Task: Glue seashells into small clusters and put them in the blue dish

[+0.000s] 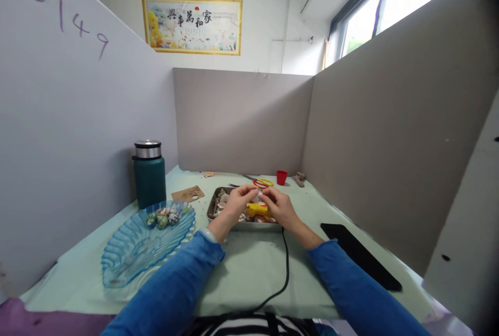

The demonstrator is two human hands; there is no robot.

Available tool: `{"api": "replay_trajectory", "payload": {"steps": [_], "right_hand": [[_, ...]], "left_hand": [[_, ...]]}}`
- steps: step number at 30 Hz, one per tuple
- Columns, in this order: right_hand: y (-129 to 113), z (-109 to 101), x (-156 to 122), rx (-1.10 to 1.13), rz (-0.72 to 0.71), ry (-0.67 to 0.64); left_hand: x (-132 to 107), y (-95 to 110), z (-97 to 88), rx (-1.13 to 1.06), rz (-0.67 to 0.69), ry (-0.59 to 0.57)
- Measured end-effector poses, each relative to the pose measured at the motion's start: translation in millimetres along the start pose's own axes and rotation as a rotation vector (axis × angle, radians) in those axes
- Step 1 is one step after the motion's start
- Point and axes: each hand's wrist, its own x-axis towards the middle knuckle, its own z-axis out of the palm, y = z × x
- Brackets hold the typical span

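Both my hands meet over a metal tray (228,224) of shells in the middle of the table. My left hand (236,202) and my right hand (279,206) have their fingers pinched together on a small pale piece (255,194) between them; I cannot make out what it is. A yellow glue gun (258,210) lies in the tray just under my right hand, and its black cord (286,263) runs toward me. Both sleeves are blue.
A blue glass shell-shaped dish (136,247) with a few shells sits at the left, a green flask (149,173) behind it. Scissors with red and yellow handles (262,182), a small red cup (281,177), a brown card (188,193) and a black phone (360,255) lie around. Partition walls enclose the table.
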Motion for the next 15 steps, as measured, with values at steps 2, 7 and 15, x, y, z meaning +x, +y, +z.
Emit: {"api": "replay_trajectory", "payload": {"steps": [2, 7, 15], "right_hand": [[0.1, 0.1, 0.0, 0.013, 0.019, -0.003], [-1.6, -1.1, -0.2, -0.036, 0.020, 0.014], [-0.8, 0.0, -0.4, -0.014, 0.019, 0.052]], "left_hand": [[0.4, -1.6, -2.0, -0.042, -0.031, 0.010], [2.4, -3.4, -5.0, -0.122, -0.090, 0.006], [0.5, -2.1, -4.9, -0.092, -0.070, -0.003]]}}
